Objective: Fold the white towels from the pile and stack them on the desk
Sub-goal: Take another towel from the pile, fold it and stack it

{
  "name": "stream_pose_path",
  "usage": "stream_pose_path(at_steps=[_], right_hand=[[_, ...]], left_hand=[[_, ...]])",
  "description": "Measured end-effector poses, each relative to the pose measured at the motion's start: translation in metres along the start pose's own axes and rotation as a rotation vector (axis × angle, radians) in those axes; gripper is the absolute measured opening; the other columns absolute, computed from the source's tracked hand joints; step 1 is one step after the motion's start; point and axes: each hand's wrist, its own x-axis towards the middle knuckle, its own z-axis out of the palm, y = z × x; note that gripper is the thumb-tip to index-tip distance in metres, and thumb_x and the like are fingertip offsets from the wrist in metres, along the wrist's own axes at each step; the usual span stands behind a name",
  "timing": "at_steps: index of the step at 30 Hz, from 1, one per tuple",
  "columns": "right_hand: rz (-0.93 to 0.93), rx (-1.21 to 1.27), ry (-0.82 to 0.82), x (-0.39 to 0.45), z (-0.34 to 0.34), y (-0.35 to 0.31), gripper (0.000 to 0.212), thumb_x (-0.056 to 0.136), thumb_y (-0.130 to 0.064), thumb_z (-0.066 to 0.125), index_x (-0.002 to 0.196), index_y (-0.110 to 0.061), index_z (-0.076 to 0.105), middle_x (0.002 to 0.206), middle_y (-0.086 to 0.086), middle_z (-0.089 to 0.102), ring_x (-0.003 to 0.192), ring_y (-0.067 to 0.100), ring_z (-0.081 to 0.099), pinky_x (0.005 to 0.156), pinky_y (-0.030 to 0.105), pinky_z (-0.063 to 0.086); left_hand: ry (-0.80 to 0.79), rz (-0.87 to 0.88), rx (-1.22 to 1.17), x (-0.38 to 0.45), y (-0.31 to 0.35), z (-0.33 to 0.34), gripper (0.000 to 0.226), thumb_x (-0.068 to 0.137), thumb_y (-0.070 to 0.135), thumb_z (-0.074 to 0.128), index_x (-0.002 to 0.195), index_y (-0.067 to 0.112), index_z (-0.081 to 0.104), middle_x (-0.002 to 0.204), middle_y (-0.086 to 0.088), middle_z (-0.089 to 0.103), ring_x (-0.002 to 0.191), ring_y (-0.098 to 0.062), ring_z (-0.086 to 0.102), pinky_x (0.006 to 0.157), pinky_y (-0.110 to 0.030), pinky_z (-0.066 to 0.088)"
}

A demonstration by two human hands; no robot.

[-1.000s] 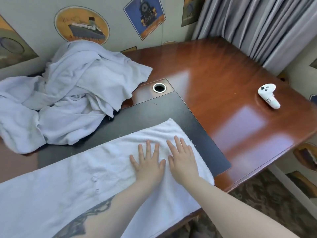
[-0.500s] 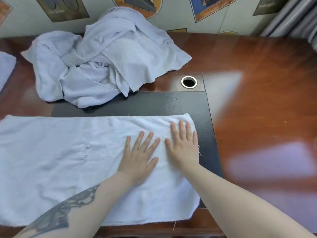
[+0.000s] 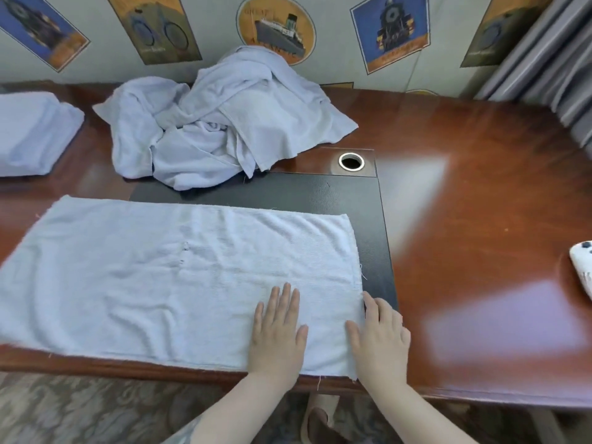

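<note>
Both grips flat, holding nothing: left hand (image 3: 278, 328) presses the spread towel (image 3: 166, 277) lower centre, right hand (image 3: 379, 334) rests at its right edge. Task looks early-to-mid: 1 towel laid out on the worktop (image 3: 464, 203), unfolded; 1 folded stack (image 3: 32, 133) upper left; 1 pile (image 3: 224, 123) top centre, towel count inside unclear. Also 1 white controller (image 3: 583, 267) right edge.

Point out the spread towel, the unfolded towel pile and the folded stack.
spread towel (image 3: 153, 283), head view, on its flat middle.
unfolded towel pile (image 3: 230, 123), head view, on the heap's centre.
folded stack (image 3: 28, 133), head view, on its top face.
</note>
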Motion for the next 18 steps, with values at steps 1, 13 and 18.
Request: stream_pose_path(at_steps=[1, 13, 18], right_hand=[[-0.006, -0.027, 0.016, -0.005, 0.001, -0.005, 0.059, 0.091, -0.029, 0.064, 0.144, -0.014, 0.045, 0.146, 0.007, 0.046, 0.132, 0.028, 0.043, 0.099, 0.043, 0.038], [-0.391, -0.044, -0.203, -0.068, 0.025, -0.104, 0.058, 0.105, -0.036, 0.016, 0.154, -0.025, -0.013, 0.159, -0.004, -0.026, 0.143, 0.012, -0.029, 0.118, 0.037, -0.015], [-0.462, -0.059, -0.297, -0.071, 0.034, -0.141, 0.057, 0.105, -0.037, 0.016, 0.157, -0.026, -0.007, 0.161, -0.004, -0.022, 0.147, 0.013, -0.024, 0.119, 0.037, -0.014]], left_hand=[[-0.023, -0.006, 0.003, -0.008, -0.001, 0.003, 0.063, 0.103, 0.046, 0.012, 0.143, 0.025, -0.033, 0.145, 0.009, -0.046, 0.134, -0.014, -0.042, 0.111, -0.035, -0.027], [-0.057, -0.160, 0.053, -0.056, -0.056, -0.002, 0.073, 0.103, 0.044, 0.025, 0.139, 0.020, -0.034, 0.149, 0.003, -0.040, 0.138, -0.016, -0.035, 0.116, -0.041, -0.016], [-0.044, -0.223, 0.029, -0.053, -0.092, -0.013, 0.073, 0.103, 0.039, 0.028, 0.149, 0.019, -0.025, 0.154, 0.004, -0.035, 0.144, -0.018, -0.029, 0.117, -0.041, -0.013]])
